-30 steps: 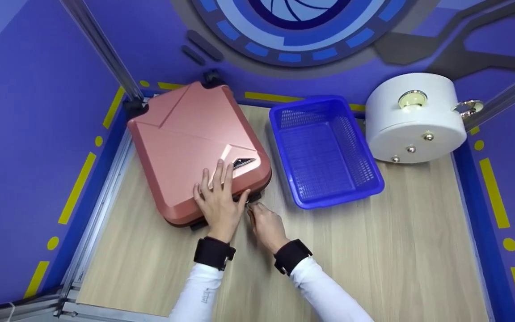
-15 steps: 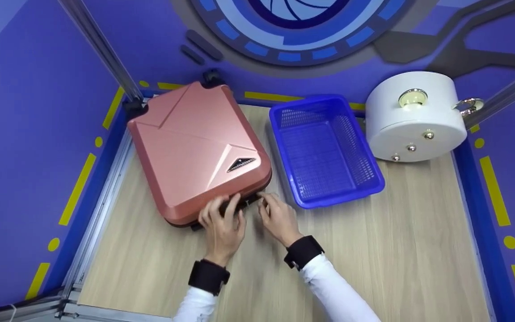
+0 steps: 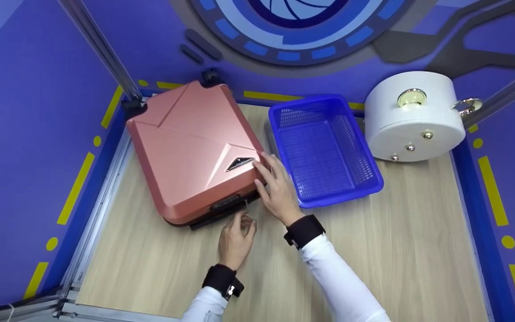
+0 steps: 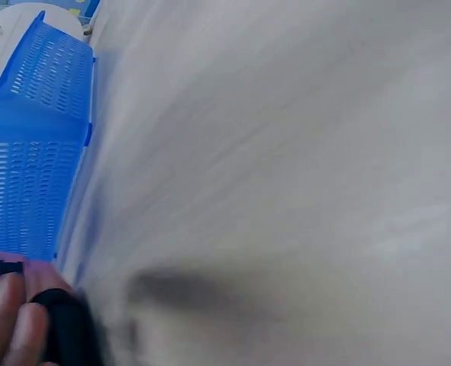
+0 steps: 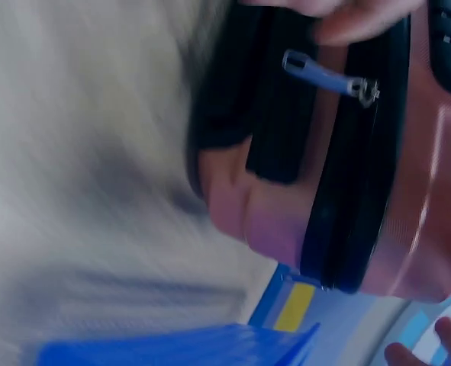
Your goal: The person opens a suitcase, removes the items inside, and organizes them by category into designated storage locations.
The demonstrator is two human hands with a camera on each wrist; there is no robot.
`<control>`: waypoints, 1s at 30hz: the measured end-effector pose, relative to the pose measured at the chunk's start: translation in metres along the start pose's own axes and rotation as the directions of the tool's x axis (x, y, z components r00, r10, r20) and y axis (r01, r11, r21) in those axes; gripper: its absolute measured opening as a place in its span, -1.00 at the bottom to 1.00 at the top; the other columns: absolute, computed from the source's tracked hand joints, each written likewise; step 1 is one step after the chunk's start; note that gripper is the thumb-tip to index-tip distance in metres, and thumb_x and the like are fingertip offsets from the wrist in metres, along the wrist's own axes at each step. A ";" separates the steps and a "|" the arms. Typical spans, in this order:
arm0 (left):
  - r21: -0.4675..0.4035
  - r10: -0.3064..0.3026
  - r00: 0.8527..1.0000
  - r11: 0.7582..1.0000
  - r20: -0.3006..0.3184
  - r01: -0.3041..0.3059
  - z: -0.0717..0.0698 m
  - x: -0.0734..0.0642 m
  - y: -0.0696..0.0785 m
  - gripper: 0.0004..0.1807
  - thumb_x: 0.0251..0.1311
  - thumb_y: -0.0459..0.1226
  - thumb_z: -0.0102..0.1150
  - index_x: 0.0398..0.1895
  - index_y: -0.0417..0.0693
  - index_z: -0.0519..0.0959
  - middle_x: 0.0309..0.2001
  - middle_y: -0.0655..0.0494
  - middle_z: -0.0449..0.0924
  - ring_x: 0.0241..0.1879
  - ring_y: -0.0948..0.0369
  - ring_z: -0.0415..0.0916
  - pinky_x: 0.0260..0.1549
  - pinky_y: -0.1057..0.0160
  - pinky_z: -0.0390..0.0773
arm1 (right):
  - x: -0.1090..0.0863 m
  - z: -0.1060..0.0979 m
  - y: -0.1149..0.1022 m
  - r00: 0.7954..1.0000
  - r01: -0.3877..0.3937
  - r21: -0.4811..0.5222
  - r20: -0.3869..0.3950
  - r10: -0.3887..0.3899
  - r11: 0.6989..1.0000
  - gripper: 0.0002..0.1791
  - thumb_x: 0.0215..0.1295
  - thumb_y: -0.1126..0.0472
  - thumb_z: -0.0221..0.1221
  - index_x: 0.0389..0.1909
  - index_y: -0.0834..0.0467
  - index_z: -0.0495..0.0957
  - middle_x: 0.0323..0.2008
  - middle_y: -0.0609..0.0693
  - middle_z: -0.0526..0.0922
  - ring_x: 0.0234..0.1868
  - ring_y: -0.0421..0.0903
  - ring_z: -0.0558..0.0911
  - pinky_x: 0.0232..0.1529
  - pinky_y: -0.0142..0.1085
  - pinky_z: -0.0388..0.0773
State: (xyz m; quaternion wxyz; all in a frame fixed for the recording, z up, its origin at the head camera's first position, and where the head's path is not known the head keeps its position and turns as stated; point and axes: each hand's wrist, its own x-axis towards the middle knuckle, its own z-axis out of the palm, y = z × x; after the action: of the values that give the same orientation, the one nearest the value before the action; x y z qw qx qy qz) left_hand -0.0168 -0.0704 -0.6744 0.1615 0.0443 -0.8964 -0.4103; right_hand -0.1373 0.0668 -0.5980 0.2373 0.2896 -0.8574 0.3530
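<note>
A pink hard-shell suitcase (image 3: pixel 195 138) lies flat on the wooden tabletop, its black-handled side facing me. From its dark zipper hangs a metal zipper pull (image 5: pixel 324 76), with nothing wrapped around it in the right wrist view. Close by that pull is my left hand (image 3: pixel 236 243), fingers loosely bent; the same hand's fingers (image 4: pixel 11 328) show in the lower left of the left wrist view. My right hand (image 3: pixel 280 192) has its fingers spread, fingertips on the suitcase's near right corner. The black side handle (image 3: pixel 225 203) lies against the shell.
Just right of the suitcase stands a blue plastic basket (image 3: pixel 291 179), very near my right hand. A white round case (image 3: pixel 409 107) with gold-coloured fittings sits at the back right. Purple walls (image 3: pixel 25 134) and metal rails (image 3: pixel 94 210) border the tabletop.
My left hand came off the suitcase's top and moved down to the zipper pull. My right hand left the zipper area and went up to the near right corner. The suitcase stayed put.
</note>
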 end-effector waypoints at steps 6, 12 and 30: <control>-0.076 -0.302 0.947 0.947 0.109 0.311 0.010 0.008 0.006 -0.56 0.37 0.00 0.30 0.21 0.01 0.66 -0.03 0.24 0.78 -0.24 0.28 0.71 -0.30 0.08 0.64 | 0.004 -0.001 0.002 0.995 0.038 0.033 0.096 -0.041 0.999 -0.49 0.50 0.26 0.19 0.43 0.13 0.49 0.49 0.19 0.38 0.48 0.29 0.36 0.47 0.04 0.30; -0.110 -0.391 0.916 0.910 0.086 0.399 0.014 0.018 0.009 -0.61 0.37 0.02 0.30 0.09 0.02 0.75 -0.15 0.25 0.81 -0.21 0.27 0.74 -0.22 0.06 0.67 | 0.004 -0.002 -0.001 0.997 0.003 0.129 0.079 -0.014 0.992 -0.50 0.48 0.30 0.20 0.40 0.19 0.50 0.49 0.24 0.36 0.49 0.35 0.32 0.48 0.09 0.26; 0.082 -0.164 0.986 0.983 0.019 0.162 0.003 0.033 0.008 -0.88 0.17 -0.12 0.25 -0.48 0.17 0.57 -0.66 0.39 0.43 -0.69 0.25 0.38 -0.69 0.17 0.31 | 0.003 0.000 0.002 0.996 0.006 0.166 0.088 -0.021 0.986 -0.50 0.46 0.34 0.20 0.40 0.22 0.50 0.49 0.28 0.35 0.49 0.39 0.29 0.47 0.16 0.23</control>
State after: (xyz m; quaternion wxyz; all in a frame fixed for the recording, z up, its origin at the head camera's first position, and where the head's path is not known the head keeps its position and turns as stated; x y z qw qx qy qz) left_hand -0.0483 -0.0702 -0.6617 0.1139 0.1189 -0.9075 -0.3863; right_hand -0.1405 0.0672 -0.5968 0.1761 0.3298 -0.8328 0.4082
